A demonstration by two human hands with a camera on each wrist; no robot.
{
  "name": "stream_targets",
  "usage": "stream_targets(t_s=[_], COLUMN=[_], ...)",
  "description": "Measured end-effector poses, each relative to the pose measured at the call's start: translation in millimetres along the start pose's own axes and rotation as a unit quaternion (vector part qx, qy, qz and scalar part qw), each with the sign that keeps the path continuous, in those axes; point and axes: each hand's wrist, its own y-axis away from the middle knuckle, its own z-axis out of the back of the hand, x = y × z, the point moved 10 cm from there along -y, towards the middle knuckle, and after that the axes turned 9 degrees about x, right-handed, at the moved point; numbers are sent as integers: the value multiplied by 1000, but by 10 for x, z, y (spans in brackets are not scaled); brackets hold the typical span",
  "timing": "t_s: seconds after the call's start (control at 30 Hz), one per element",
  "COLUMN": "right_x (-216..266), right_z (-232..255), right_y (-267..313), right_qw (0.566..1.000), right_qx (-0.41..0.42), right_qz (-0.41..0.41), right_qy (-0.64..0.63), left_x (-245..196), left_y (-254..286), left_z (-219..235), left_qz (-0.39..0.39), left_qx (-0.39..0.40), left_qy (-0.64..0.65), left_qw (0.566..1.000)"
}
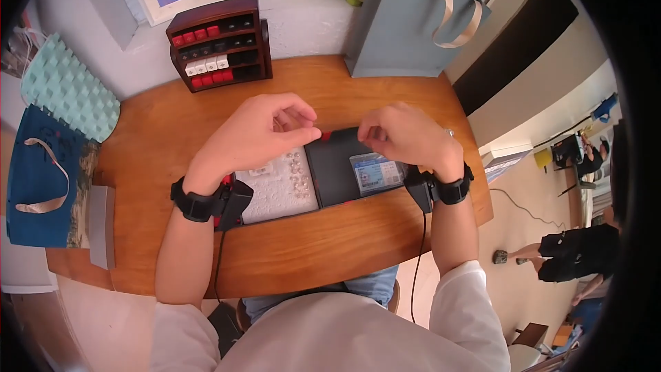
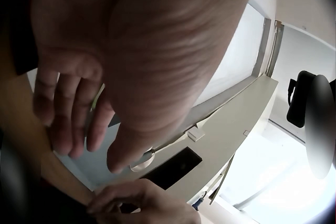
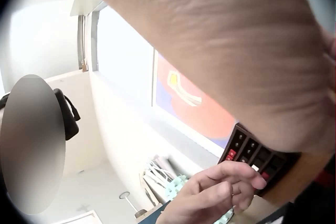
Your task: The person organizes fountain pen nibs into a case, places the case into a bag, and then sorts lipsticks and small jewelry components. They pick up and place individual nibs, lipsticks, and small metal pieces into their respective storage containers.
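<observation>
Both hands hover above an open case on the wooden desk. The left hand (image 1: 258,132) has loosely bent fingers with nothing between them; the left wrist view shows its fingers (image 2: 79,113) apart. The right hand (image 1: 410,134) hangs over the case's dark half (image 1: 334,172), fingers loosely bent and holding nothing visible. On that half lies a clear packet with a blue and white label (image 1: 375,172). The white half (image 1: 268,200) of the case carries several small shiny round pieces (image 1: 298,176) and a small clear packet, partly below the left hand.
A dark wooden rack (image 1: 217,41) with red, black and white cubes stands at the back. A grey-blue paper bag (image 1: 399,24) is at the back right. At the left are a dark blue bag (image 1: 41,172), a mint textured object (image 1: 69,89) and a grey box (image 1: 102,227).
</observation>
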Motion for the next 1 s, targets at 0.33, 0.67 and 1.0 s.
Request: stream_targets(t_s=[0.33,0.67,1.0], right_x=[-204,464,201], right_z=[-432,546,563], right_y=[-72,-153,-200], right_qw=[992,954,876], right_qx=[87,-98,-28], right_qz=[-20,181,193], right_qy=[93,-217,-441], left_x=[26,-88,-287], left_y=[68,78,382], left_z=[172,17,554], left_qz=[14,-12,-30], left_qx=[-3,70,-70], left_qy=[28,212,211], left_qw=[1000,975,975])
